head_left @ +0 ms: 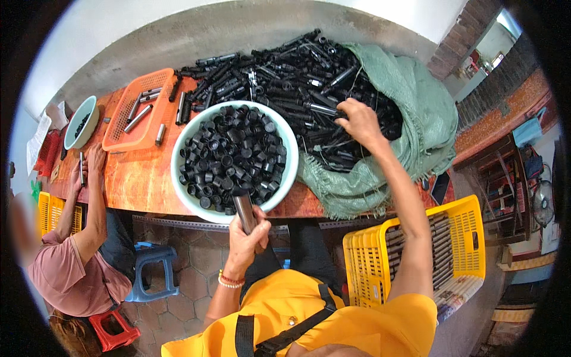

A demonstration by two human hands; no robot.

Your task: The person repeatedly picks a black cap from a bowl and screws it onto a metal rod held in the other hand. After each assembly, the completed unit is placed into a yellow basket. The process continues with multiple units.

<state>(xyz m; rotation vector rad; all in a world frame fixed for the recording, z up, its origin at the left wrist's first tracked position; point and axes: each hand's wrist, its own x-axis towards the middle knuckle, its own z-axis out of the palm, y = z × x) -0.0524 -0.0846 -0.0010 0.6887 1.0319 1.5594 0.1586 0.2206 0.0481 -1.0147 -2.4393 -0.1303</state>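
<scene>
My left hand [247, 238] is closed around a shiny metal tube [244, 212] with a black upper end, held tilted at the near rim of a pale green basin [288, 181]. Many small black caps [229, 157] fill that basin. My right hand [360, 123] reaches over a heap of black and silver tubular parts [285, 89], its fingers curled at the end of a shiny tube [323, 109] lying on the heap. A green woven sack [419, 113] lies open around the heap's right side.
An orange basket [111, 140] holding metal tubes and a small green bowl [70, 140] stand left on the orange table [140, 184]. A seated co-worker [83, 268] holds a tube there. A yellow crate [372, 271] of tubes stands right, below a phone [439, 188].
</scene>
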